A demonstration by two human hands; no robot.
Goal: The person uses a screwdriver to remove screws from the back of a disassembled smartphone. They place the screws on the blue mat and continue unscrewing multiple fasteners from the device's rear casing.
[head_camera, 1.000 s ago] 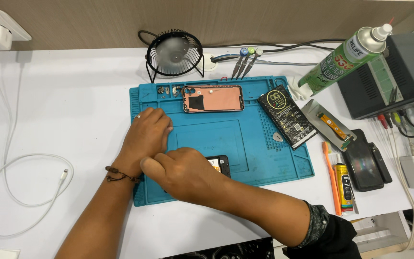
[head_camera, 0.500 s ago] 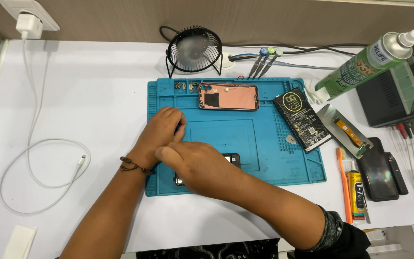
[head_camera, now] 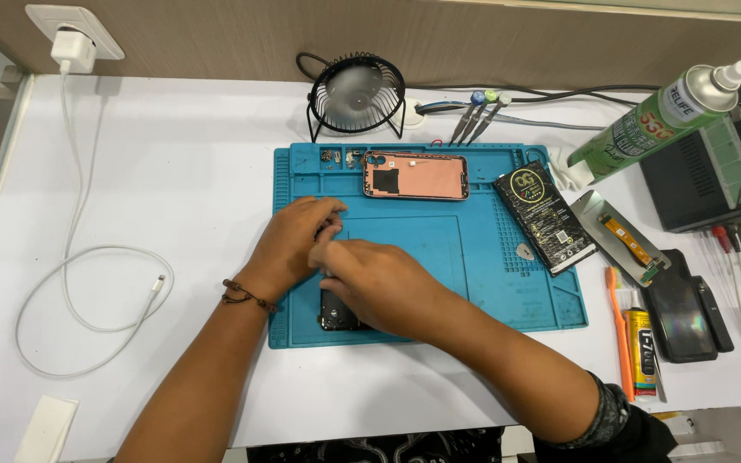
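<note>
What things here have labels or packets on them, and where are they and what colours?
Spray can: far right, leaning; green and white label.
Black battery: right side of the blue mat; flat rectangle, white print.
Glue tube: right of the mat; yellow and black label.
Screens: none lit.

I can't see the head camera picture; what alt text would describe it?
Two bare hands, left hand and right hand, work together over a dark phone on a blue repair mat. A phone frame, black battery and small fan lie beyond.
</note>
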